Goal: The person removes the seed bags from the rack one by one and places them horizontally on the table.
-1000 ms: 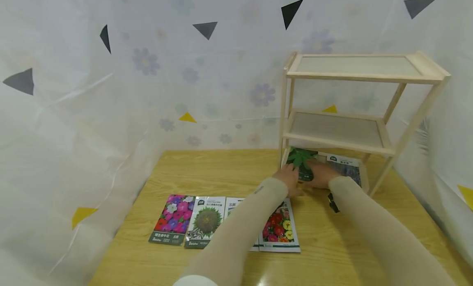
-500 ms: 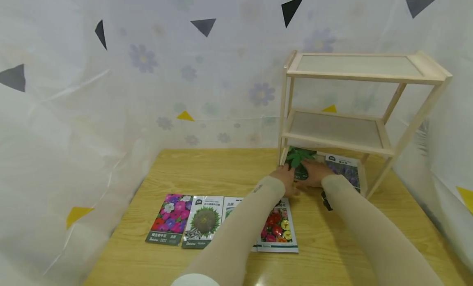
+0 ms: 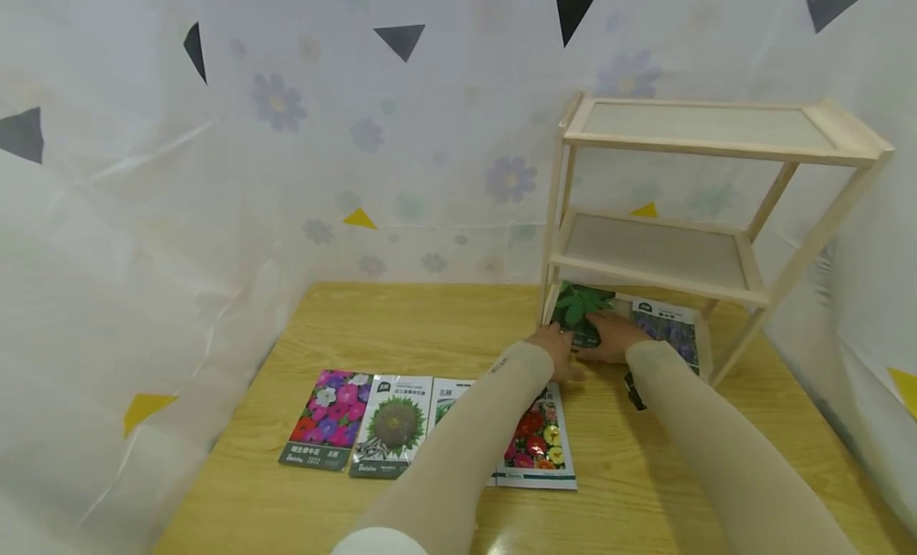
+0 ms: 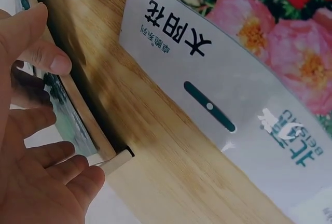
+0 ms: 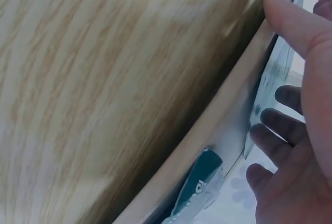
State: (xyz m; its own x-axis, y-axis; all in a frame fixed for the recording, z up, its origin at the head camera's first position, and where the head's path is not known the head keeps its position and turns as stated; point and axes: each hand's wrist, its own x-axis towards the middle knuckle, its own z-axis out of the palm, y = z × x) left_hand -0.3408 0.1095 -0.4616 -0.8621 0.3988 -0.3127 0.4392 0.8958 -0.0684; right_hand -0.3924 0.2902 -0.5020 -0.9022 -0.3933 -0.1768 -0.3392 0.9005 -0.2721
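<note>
A dark seed packet with green leaves (image 3: 577,303) lies on the rack's bottom shelf, at its left end. My left hand (image 3: 553,353) is at the packet's front left, its fingers loosely extended near the shelf's edge in the left wrist view. Over the packet's right side reaches my right hand (image 3: 614,338), with fingertips on its face. In the right wrist view those fingers (image 5: 280,125) are spread and only lightly bent. To the right of this hand, a white packet with purple flowers (image 3: 668,332) rests on the same shelf, partly covered by the hand and wrist.
The pale wooden rack (image 3: 659,284) has two bare upper shelves above the hands. On the wooden table (image 3: 408,324) lies a row of packets: pink and purple flowers (image 3: 331,416), a round green-edged head (image 3: 394,424), one mostly hidden by the left arm, and red-yellow flowers (image 3: 540,439).
The right hand and the leaf packet have shifted slightly left, toward the left hand. Both hands stay at the bottom shelf. The head view has tilted a little.
</note>
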